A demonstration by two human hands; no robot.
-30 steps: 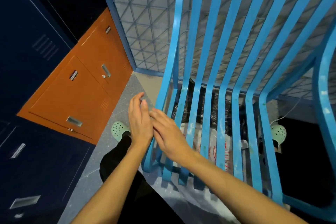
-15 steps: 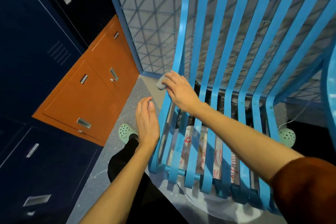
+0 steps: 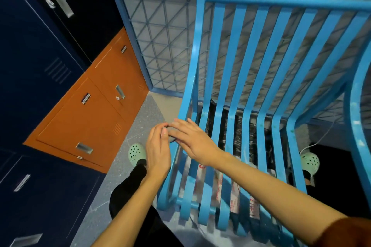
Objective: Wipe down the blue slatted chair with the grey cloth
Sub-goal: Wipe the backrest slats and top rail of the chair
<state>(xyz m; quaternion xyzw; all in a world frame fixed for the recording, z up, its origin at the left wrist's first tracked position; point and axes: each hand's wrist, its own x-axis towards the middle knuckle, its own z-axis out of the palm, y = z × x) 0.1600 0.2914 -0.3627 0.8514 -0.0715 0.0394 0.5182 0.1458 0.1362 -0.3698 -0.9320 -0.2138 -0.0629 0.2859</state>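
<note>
Counts: 1 blue slatted chair (image 3: 251, 78), 2 hands, 1 grey cloth (image 3: 171, 139), 2 mint-green clogs (left one (image 3: 137, 153), right one (image 3: 310, 161)), 1 orange cabinet (image 3: 88, 118) with 2 doors showing, each with 1 recessed handle. I count 8 chair slats at the seat bend, including the left edge one; the right side runs out of frame, so there may be more. The cloth sits at the left edge of the seat, over the outermost slat, sandwiched between both hands, with only a small grey lump showing. Left hand (image 3: 158, 150): fingers curled in, fingertips and thumb pinching the cloth. Right hand (image 3: 192, 140): fingers nearly straight, laid over the cloth; the thumb is hidden, so can't tell if it grips. A second blue curved bar (image 3: 356, 126) at the right edge is cut off: armrest or another chair, unclear. Under the seat, seen only through the slats, are black plastic sheeting (image 3: 225, 126) and a white sack with red print (image 3: 217, 183), the text unreadable. Navy lockers (image 3: 30, 70) on the left are cropped. A blue mesh panel (image 3: 164, 46) stands behind the chair.
</note>
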